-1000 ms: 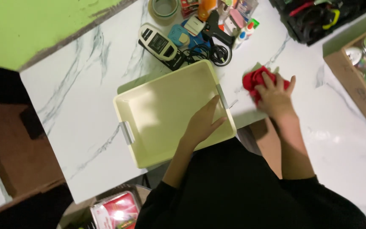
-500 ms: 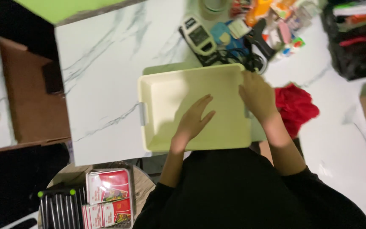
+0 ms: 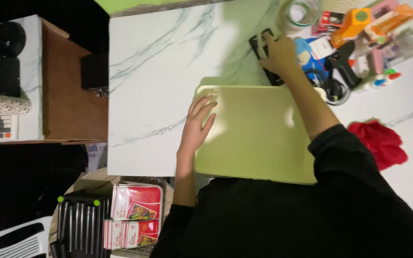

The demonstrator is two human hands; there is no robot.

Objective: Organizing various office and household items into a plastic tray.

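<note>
A pale yellow-green rectangular tray point(image 3: 259, 157) lies on the white marble table point(image 3: 158, 71) right in front of me. My left hand point(image 3: 198, 125) rests flat on the tray's left rim with its fingers apart, holding nothing. My right hand point(image 3: 279, 51) reaches past the tray's far edge, and its fingers curl over a black handheld device point(image 3: 259, 45) that it mostly hides. A crumpled red cloth point(image 3: 379, 143) lies on the table to the right of the tray, beside my right sleeve.
Clutter crowds the far right of the table: a clear tape roll point(image 3: 302, 12), an orange box point(image 3: 355, 21), a coiled black cable point(image 3: 333, 88) and markers point(image 3: 378, 80). To the left is a brown side table point(image 3: 68, 86). Red packets point(image 3: 137, 204) and a black rack point(image 3: 80, 224) lie below.
My right hand left the red cloth, crossed the tray and now sits on the black device. My left hand slid from the tray's middle to its left rim. The view shifted left.
</note>
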